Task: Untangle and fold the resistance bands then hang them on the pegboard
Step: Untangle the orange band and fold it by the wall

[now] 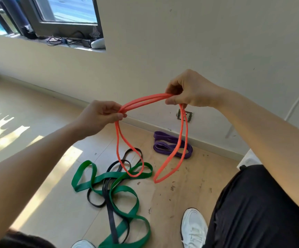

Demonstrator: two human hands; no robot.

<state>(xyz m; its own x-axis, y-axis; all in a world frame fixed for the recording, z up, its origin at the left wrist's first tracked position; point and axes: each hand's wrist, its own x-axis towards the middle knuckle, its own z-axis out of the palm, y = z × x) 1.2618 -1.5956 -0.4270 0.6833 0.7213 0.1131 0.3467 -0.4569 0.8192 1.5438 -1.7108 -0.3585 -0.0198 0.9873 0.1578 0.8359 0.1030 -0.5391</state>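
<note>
While pinched between curled fingers and thumb of both hands, left hand [102,115] lower, right hand [186,92] higher, kept orange band [145,100] doubled, long axis left-to-right between hands, two loops hanging below. Logged on floor [189,194] beneath: green band [113,175] and black band [112,221] tangled; purple band [164,145] folded, apart, near wall [216,42]. Spotted no container, no pegboard. Judged next: bringing hands together to fold.

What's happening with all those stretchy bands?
A person is sorting out exercise bands. The left hand and right hand each pinch an orange band, gathered into loops that hang down. A green band and a black band lie tangled together on the floor. A purple band lies bundled by the wall.
</note>
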